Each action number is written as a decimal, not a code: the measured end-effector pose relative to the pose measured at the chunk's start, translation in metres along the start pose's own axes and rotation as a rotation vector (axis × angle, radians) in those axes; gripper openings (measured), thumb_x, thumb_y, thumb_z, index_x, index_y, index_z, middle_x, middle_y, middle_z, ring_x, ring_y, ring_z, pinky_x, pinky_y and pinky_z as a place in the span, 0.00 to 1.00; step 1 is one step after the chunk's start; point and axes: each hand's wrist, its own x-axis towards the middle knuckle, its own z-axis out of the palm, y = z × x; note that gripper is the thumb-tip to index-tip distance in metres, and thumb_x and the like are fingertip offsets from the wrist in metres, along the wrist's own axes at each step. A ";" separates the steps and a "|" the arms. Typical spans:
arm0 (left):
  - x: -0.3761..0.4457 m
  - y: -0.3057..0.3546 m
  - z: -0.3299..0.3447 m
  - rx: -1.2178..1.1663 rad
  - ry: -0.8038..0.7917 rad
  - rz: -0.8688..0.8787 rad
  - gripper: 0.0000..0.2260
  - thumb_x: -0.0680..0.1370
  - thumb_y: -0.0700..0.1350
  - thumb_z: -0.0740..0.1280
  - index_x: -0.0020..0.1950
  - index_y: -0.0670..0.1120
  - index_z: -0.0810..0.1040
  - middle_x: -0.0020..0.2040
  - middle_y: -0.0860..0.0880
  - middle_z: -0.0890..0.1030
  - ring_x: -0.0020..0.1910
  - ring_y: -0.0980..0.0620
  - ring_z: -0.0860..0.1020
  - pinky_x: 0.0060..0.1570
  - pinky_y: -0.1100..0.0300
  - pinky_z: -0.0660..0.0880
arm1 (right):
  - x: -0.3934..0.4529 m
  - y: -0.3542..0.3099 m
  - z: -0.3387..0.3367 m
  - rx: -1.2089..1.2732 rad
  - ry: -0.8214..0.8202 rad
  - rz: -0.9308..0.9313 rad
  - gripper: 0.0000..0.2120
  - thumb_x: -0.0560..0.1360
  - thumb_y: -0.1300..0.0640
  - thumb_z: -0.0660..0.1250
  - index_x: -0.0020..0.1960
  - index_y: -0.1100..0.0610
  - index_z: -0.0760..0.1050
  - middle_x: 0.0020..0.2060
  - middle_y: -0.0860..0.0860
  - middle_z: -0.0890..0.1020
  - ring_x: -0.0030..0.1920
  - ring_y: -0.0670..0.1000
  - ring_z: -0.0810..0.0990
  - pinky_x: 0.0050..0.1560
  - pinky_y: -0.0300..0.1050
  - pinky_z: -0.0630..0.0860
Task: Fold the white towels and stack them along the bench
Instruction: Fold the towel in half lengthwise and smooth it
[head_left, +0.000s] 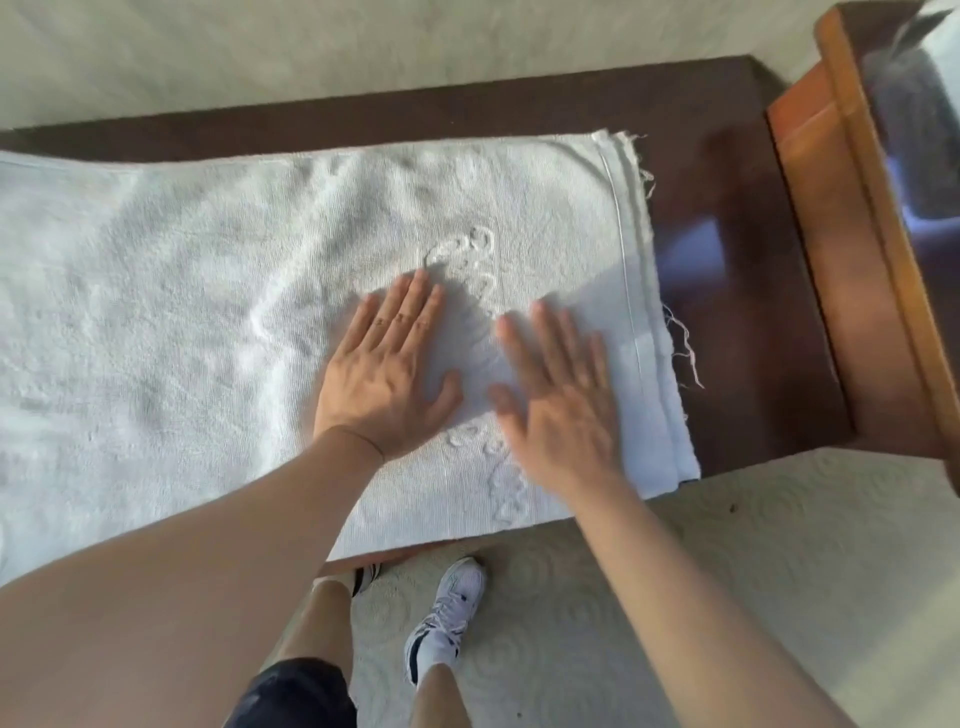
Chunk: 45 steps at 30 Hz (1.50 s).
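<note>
You are smoothing the white towel (218, 322) where it lies folded lengthwise across the dark surface (737, 270), your left hand (387, 371) and right hand (558, 400) flat with fingers apart in no grip, and next, I judge, comes folding its frayed, layered right end over

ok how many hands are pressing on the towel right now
2. The left hand lies flat on the white towel near its middle; the right hand lies flat beside it, nearer the frayed end.
</note>
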 end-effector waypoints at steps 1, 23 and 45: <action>0.000 0.000 0.001 0.009 0.001 0.003 0.36 0.82 0.63 0.50 0.83 0.45 0.43 0.83 0.48 0.45 0.82 0.51 0.43 0.81 0.49 0.46 | -0.001 0.021 0.001 -0.007 0.005 0.067 0.32 0.84 0.36 0.39 0.83 0.48 0.40 0.82 0.52 0.41 0.82 0.54 0.39 0.80 0.61 0.43; -0.021 -0.023 -0.025 -0.596 0.282 -0.002 0.25 0.81 0.41 0.53 0.78 0.41 0.67 0.77 0.44 0.68 0.79 0.47 0.63 0.78 0.53 0.60 | -0.028 -0.095 0.006 0.185 0.147 0.183 0.31 0.84 0.45 0.46 0.82 0.58 0.51 0.82 0.56 0.54 0.82 0.55 0.50 0.81 0.59 0.47; 0.054 -0.167 -0.046 0.096 -0.121 0.268 0.28 0.84 0.64 0.40 0.82 0.58 0.38 0.83 0.50 0.38 0.81 0.48 0.37 0.80 0.46 0.39 | 0.018 -0.190 0.020 0.031 0.118 0.155 0.36 0.80 0.42 0.54 0.83 0.54 0.50 0.82 0.54 0.50 0.82 0.59 0.46 0.79 0.66 0.50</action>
